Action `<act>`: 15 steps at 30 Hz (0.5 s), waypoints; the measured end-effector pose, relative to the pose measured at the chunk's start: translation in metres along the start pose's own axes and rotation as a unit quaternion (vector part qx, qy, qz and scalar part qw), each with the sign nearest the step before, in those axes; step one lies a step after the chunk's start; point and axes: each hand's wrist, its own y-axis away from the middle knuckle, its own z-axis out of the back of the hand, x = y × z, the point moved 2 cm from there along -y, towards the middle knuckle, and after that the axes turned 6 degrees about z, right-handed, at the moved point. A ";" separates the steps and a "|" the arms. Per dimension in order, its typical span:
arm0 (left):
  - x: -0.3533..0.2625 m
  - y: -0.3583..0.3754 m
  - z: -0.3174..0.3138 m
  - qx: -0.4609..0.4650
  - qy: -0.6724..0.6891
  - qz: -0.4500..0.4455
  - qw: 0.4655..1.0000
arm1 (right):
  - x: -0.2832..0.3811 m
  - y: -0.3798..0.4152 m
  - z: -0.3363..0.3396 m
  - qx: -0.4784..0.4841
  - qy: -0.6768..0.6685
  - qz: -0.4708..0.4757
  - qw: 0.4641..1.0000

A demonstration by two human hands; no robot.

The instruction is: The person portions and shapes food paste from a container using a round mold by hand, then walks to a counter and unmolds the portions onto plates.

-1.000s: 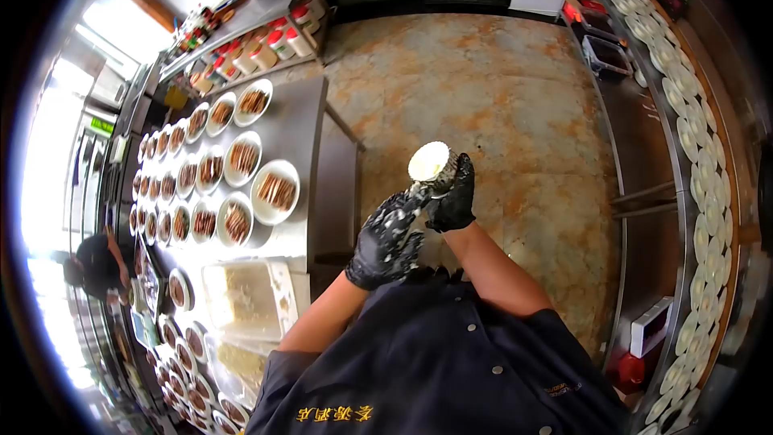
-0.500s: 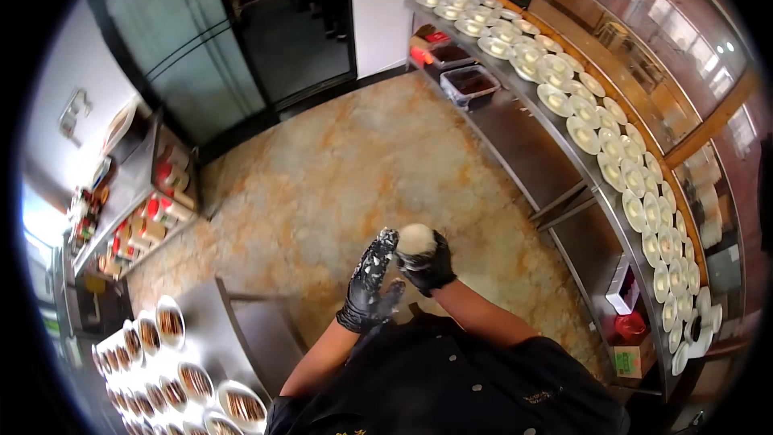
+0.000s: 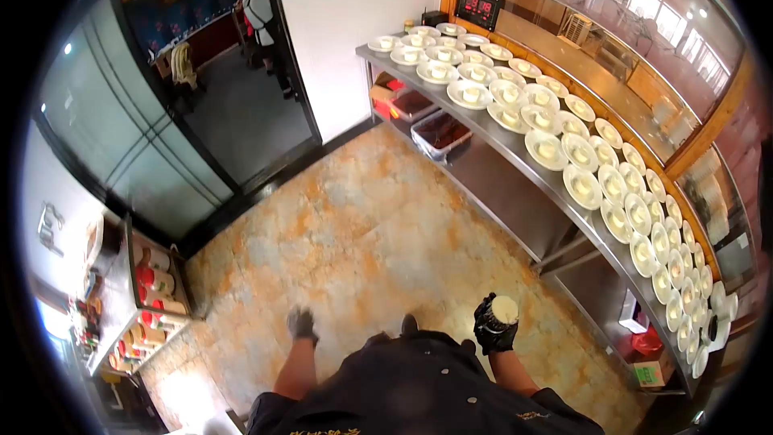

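Observation:
My right hand (image 3: 493,332), in a black glove dusted with white, is closed around a pale, round-topped item (image 3: 505,309) that faces up. It is held out over the floor, to the left of the long metal table. My left hand (image 3: 303,325), also in a dark glove, hangs low on the other side of my body, above the floor. Motion smears its fingers, and no object shows in it.
Many white plates with pale pieces line the long metal table (image 3: 515,151) on the right. Plastic tubs (image 3: 441,134) sit on its lower shelf. A shelf with jars (image 3: 153,280) stands left. Beyond the open doorway is a person (image 3: 259,16).
My hands have moved apart, the left one off to the left and the right one to the right with the pale item. The view has turned, and the plates at the lower left have gone.

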 end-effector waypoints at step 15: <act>0.070 -0.215 0.110 -0.018 -0.118 -0.106 0.987 | -0.151 -0.445 -0.141 -0.009 0.034 -0.106 0.994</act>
